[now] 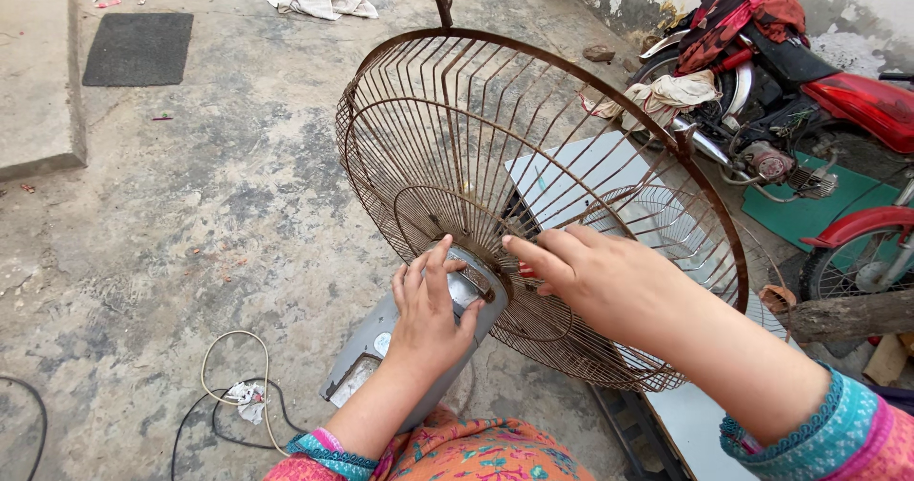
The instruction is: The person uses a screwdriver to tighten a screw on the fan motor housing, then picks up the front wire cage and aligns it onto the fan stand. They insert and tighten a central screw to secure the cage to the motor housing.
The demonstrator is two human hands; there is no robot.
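Up close, two bare hands work at the hub of a rusty fan guard (457, 138).

Left hand (430, 314) wraps the grey motor housing (376, 338), fingers curled over its front rim. Right hand (595, 281) lies across the cage's centre, fingers extended toward the hub, pinching nothing I can see. Both meet at the hub; the guard tilts away above them, a red motorbike (809, 100) beyond.
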